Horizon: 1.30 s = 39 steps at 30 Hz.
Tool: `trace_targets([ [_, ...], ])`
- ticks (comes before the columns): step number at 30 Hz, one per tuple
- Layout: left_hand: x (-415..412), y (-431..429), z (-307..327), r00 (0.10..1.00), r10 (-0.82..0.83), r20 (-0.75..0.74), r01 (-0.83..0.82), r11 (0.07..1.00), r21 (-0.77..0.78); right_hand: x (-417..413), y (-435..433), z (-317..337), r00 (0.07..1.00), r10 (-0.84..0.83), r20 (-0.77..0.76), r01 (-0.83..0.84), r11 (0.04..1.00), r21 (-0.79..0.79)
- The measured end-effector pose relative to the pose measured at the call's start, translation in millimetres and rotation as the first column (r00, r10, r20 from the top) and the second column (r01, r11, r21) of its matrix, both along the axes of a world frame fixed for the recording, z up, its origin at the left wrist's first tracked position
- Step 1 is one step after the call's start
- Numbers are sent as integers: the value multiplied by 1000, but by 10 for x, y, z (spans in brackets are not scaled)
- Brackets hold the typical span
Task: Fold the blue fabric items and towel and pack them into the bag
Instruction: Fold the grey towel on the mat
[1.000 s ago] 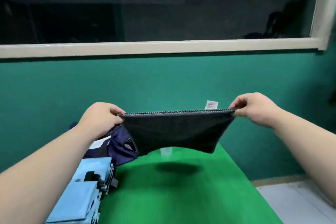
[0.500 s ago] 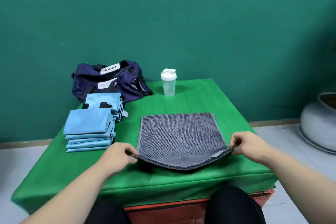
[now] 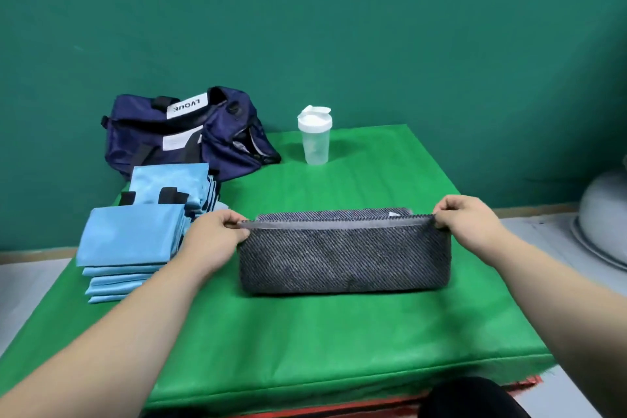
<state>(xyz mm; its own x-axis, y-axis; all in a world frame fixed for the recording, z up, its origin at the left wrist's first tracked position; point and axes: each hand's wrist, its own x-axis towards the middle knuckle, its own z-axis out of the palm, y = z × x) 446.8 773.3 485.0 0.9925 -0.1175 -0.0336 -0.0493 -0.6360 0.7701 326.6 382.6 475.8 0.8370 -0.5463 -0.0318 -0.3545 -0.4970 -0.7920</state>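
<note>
A dark grey towel (image 3: pixel 344 260) lies on the green table (image 3: pixel 339 332), its near half lifted and folded over toward the far edge. My left hand (image 3: pixel 212 237) pinches the towel's left corner. My right hand (image 3: pixel 470 226) pinches its right corner. Two stacks of folded light blue fabric items (image 3: pixel 130 241) sit at the left of the table. Behind them the navy bag (image 3: pixel 190 132) stands with its top open, against the green wall.
A clear shaker bottle (image 3: pixel 315 136) with a white flip lid stands at the back of the table, right of the bag. A grey round object (image 3: pixel 604 217) sits on the floor at the right. The table's front edge is close to my knees.
The towel, held up in the air a second ago, was laid flat on the table. Both hands have since carried its near edge up and away, folding it in half.
</note>
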Motion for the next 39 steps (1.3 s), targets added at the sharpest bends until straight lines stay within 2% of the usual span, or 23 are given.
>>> trace_targets([
  [5, 587, -263, -232, 999, 38, -10, -38, 999, 20, 584, -162, -213, 997, -67, -31, 66, 997, -30],
  [12, 1112, -456, -718, 999, -32, -5, 33, 955, 295, 1156, -283, -608, 989, -49, -142, 30, 991, -134],
  [18, 1120, -403, -847, 994, -95, -51, 105, 955, 276, 1107, -340, -725, 988, -15, -156, -36, 946, -321],
  [21, 945, -313, -786, 991, -99, -84, 117, 963, 243, 889, -221, -623, 992, -3, -125, -41, 937, -347],
  [28, 139, 29, -695, 983, -64, -169, 98, 974, 202, 60, 348, -530, 995, 59, -75, -78, 956, -283],
  [31, -284, 197, -710, 982, -65, -175, 100, 974, 203, -292, 717, -608, 987, 150, -61, -161, 947, -278],
  [34, -656, 323, -705, 980, -65, -186, 102, 974, 200, -579, 1098, -727, 960, 276, -40, -273, 900, -339],
  [37, -978, 400, -735, 975, -69, -213, 99, 986, 134, -849, 1455, -830, 933, 357, 52, -321, 888, -329],
  [39, -1141, 438, -748, 978, -86, -191, 115, 983, 146, -1038, 1639, -891, 917, 385, 102, -342, 892, -296],
])
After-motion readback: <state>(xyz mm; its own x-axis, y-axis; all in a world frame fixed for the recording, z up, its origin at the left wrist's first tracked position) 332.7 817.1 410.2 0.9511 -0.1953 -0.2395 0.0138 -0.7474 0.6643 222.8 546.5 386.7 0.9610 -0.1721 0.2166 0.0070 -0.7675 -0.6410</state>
